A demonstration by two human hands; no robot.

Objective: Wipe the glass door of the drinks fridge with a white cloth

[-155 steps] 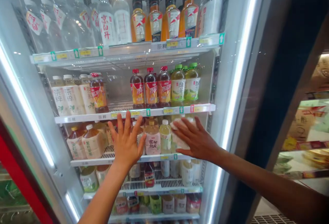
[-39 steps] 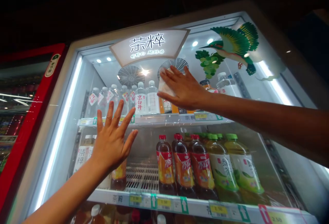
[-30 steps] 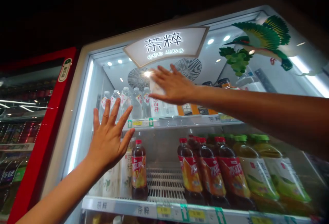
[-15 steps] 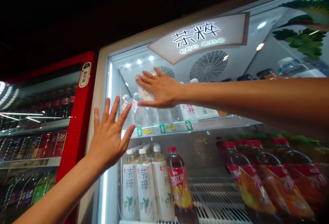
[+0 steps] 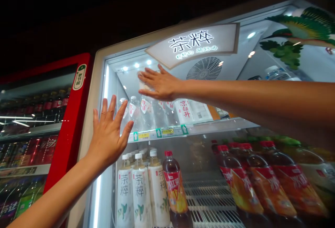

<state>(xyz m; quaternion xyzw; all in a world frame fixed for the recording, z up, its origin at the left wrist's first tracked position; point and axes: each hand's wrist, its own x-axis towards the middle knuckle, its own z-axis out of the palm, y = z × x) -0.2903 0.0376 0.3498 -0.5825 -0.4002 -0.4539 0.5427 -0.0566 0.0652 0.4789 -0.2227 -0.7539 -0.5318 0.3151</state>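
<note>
My left hand (image 5: 106, 134) is open, fingers spread, palm toward the glass at the left side of the lit drinks fridge (image 5: 101, 55). It appears to rest on the door. Higher and to the right, my right hand (image 5: 162, 84) lies flat with its fingers apart. A white cloth or tissue (image 5: 144, 86) shows partly under its fingers, held against the glass; most of it is hidden by the hand. Behind the glass below that hand stand clear water bottles (image 5: 144, 111) on the upper shelf (image 5: 150, 132).
White-labelled tea bottles (image 5: 140, 186) and red-capped iced tea bottles (image 5: 175, 186) stand on the lower shelf. A lit sign (image 5: 193, 41) tops the fridge. Bird-and-leaf decoration (image 5: 293, 32) is at right. A red fridge (image 5: 69, 116) with drinks adjoins on the left.
The view has turned slightly, so the fridge sits further left. Against the door, my right hand has slid right and a little upward with the white cloth. My left hand keeps about its place on the door.
</note>
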